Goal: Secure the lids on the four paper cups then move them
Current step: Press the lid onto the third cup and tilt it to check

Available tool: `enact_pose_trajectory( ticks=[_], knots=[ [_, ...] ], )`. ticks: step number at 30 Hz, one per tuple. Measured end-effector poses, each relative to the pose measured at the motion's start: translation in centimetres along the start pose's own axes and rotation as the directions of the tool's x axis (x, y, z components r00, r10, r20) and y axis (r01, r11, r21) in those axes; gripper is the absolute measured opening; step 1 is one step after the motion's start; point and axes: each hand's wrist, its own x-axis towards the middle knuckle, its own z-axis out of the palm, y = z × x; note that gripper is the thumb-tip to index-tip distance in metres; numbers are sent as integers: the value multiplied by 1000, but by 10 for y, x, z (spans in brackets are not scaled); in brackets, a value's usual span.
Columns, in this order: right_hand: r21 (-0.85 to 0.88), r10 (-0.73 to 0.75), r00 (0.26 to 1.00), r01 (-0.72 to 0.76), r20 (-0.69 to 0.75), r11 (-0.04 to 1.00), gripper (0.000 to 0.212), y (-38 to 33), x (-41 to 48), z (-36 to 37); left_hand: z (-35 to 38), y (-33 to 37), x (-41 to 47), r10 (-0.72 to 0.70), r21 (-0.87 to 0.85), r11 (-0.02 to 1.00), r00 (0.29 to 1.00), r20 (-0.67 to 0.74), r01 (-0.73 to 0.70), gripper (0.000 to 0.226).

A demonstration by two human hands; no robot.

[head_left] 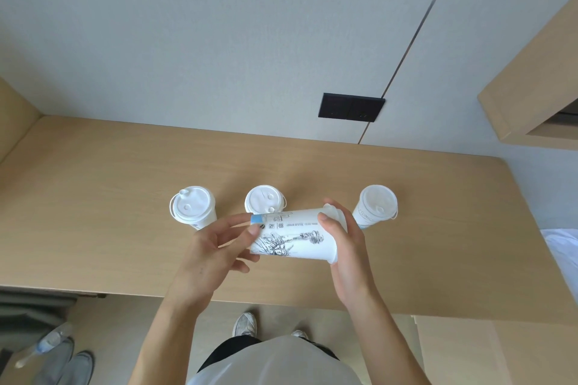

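I see three paper cups standing in a row on the bench (93, 197), each with a white lid on top. The left cup (193, 208) stands far to the left. My left hand (215, 250) holds the blue bottom end of a fourth cup (292, 236), which lies on its side in the air above the bench. It has a black drawing on its side. The middle cup (264, 204) stands just behind it, partly hidden. My right hand (345, 247) wraps around the wide lidded end of the sideways cup. The right cup (375, 206) stands just past that hand, close to my fingers.
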Motion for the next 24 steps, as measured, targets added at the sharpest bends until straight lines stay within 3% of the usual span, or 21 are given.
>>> enact_pose_trajectory(
  ticks=[6,10,14,18,24],
  knots=[
    [6,-15,1000,15,-5,1000,53,0,-4,-3,0,-2,-2,-46,10,999,999,7,46,27],
    [25,-22,1000,22,-19,999,54,-1,-7,-3,2,-3,-5,-2,19,1000,999,37,1,31],
    [46,-27,1000,27,-10,999,53,-2,-10,-4,5,-4,-6,-91,9,996,996,2,91,25],
    [41,-49,999,50,-11,998,52,-2,-8,-10,7,-4,-9,-62,-23,998,997,39,63,31],
    [-9,-33,999,33,8,999,54,1,-8,-17,15,-5,-12,-48,7,999,999,-16,49,24]
  ],
)
